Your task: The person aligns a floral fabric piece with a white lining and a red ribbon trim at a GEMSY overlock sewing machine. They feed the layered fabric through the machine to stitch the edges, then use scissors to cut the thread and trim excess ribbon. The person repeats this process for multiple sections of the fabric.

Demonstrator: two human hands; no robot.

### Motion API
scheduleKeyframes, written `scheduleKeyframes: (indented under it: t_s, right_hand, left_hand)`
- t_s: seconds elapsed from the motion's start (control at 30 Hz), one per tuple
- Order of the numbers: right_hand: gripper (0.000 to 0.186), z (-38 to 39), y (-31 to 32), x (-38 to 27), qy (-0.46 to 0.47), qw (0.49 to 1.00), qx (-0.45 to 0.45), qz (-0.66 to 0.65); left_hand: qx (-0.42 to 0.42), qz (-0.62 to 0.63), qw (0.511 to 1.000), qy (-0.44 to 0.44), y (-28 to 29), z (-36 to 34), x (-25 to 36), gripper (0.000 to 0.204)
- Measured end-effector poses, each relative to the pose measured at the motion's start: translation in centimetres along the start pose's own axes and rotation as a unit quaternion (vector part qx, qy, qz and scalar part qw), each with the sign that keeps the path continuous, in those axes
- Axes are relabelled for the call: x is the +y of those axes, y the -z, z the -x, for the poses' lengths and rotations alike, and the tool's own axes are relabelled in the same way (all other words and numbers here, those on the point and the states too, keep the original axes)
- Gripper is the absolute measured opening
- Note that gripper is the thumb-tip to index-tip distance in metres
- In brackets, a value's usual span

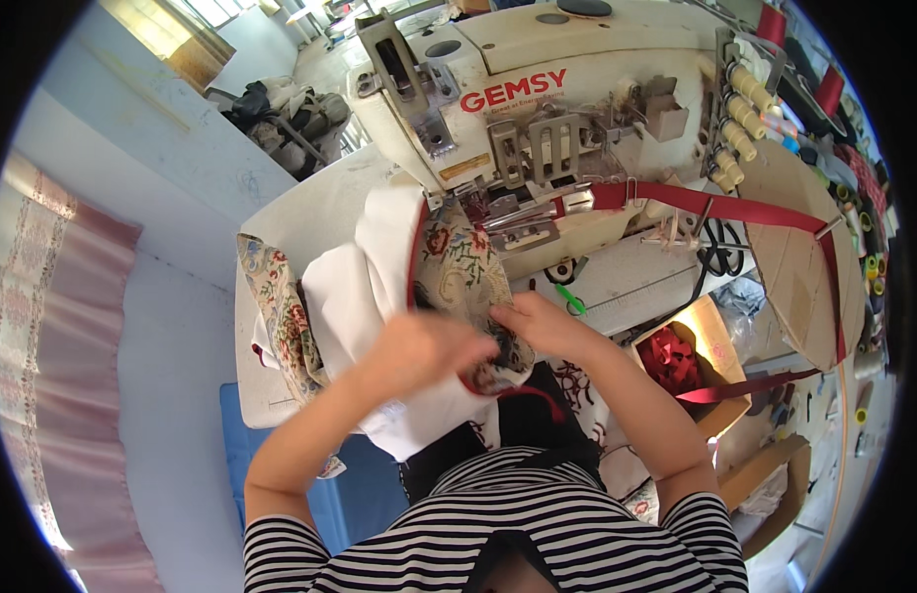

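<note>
A floral woven fabric piece (458, 267), backed with white cloth (355, 287) and edged in dark red binding, lies under the head of a cream industrial sewing machine (587, 59). My right hand (533, 321) pinches the right edge of the floral fabric. Smeared by motion, my left hand (429, 348) is over the near part of the same piece; its fingers are not clear. Dark red binding tape (710, 203) runs from the right into the metal folder (523, 212) beside the needle area. A loose red tail hangs from the fabric's near corner.
Cream thread cones (743, 117) stand at the machine's right. A green-handled tool (570, 299) lies on the table. An open carton (715, 341) with coiled red tape (669, 361) sits at lower right. Left of my lap is a blue surface (365, 484); a wall borders the left.
</note>
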State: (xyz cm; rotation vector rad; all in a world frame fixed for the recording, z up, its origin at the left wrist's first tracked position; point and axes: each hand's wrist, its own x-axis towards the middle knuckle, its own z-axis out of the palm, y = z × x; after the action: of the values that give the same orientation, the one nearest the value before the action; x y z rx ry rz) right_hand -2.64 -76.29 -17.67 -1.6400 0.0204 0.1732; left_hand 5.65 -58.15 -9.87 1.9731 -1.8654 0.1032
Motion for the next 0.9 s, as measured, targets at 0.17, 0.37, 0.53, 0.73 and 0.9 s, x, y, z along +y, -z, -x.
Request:
scheduleKeyframes:
  t_s: [0.17,0.37,0.53,0.73,0.9]
  right_hand:
    - [0.033,2.2,-0.4,0.2,-0.078,0.948,-0.048,-0.306]
    - [0.039,2.3,-0.1,2.8,-0.062,0.897,-0.094,-0.428]
    - [0.035,1.0,0.5,1.5,-0.054,0.912,-0.081,-0.398]
    - [0.018,-1.7,1.1,2.1,-0.048,0.921,-0.047,-0.383]
    - [0.023,-1.7,1.7,-1.4,-0.112,0.979,-0.012,-0.171]
  left_hand:
    - [0.088,0.01,0.989,0.116,0.1,-1.2,1.7,0.014]
    - [0.145,0.077,0.977,0.137,-2.0,-1.1,-5.3,0.016]
    - [0.128,0.128,0.977,0.108,-1.7,-1.9,-8.4,0.013]
    - [0.066,0.094,0.99,0.078,0.8,-3.1,-10.2,0.016]
    - [-0.076,-0.092,0.992,-0.025,2.7,0.7,-3.2,0.026]
